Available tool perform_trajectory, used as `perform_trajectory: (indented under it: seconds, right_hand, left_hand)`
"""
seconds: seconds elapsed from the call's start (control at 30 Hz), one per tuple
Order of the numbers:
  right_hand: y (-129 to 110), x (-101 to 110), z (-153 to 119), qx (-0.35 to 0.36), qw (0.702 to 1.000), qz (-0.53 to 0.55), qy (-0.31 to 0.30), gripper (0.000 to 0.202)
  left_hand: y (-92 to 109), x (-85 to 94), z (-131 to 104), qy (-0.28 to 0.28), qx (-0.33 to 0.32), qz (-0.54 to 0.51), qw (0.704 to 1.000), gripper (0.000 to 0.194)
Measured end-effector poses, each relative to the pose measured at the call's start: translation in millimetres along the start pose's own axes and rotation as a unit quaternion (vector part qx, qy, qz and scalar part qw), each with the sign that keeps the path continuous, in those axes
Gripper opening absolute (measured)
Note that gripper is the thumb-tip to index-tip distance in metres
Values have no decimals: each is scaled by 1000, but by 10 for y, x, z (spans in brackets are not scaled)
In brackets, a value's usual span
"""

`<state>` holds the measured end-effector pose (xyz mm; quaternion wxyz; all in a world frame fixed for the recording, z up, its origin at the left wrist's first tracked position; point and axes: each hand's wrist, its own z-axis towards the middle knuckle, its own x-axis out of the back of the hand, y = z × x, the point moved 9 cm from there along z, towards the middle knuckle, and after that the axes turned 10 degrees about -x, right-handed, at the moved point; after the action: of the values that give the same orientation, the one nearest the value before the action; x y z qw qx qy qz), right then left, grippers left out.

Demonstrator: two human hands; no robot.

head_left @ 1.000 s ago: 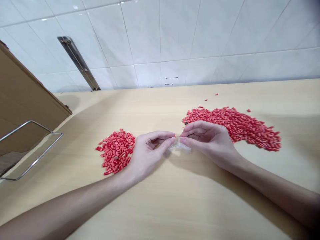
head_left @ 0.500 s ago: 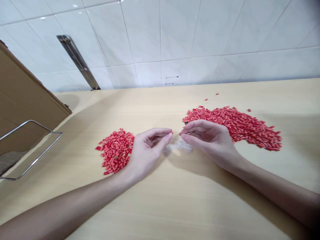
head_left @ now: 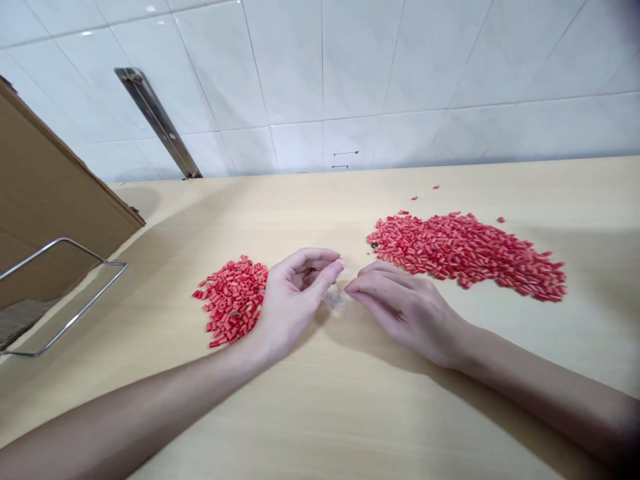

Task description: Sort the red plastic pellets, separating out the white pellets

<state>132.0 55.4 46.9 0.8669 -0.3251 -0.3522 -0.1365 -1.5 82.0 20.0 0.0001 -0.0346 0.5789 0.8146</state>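
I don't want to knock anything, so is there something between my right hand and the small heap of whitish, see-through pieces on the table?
Nothing visible stands between your right hand and the small heap of whitish, see-through pieces; the fingertips are by its right edge; whether they touch is unclear.

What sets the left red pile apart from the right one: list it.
Size: the left pile is smaller; the right pile is larger.
Shape: the left pile is compact, while the right pile stretches sideways.
Spread: the left pile's pieces sit close together; the right pile has stray pieces beyond it.
Both are heaps of small red pieces on the pale tabletop.
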Motion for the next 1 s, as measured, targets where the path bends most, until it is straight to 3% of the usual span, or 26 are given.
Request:
perform_trajectory:
  seconds: [0.17, 0.6, 0.87, 1.0]
  right_hand:
    - [82, 95, 32, -51, 997, 37, 42, 19]
    - [138, 189, 56, -69, 991, 82, 85, 11]
    - [365, 181, 32, -206, 963, 157, 70, 6]
    - [411, 188, 23, -211, 954, 195, 82, 2]
  left_hand:
    - [-7, -7, -6, -4, -1, -5, 1000, 16]
    - [8, -17, -2, -12, -13, 10, 1000, 13]
    - [-15, -18, -11, -16, -5, 12, 1000, 14]
    - [-15, -22, -13, -18, -5, 5, 1000, 14]
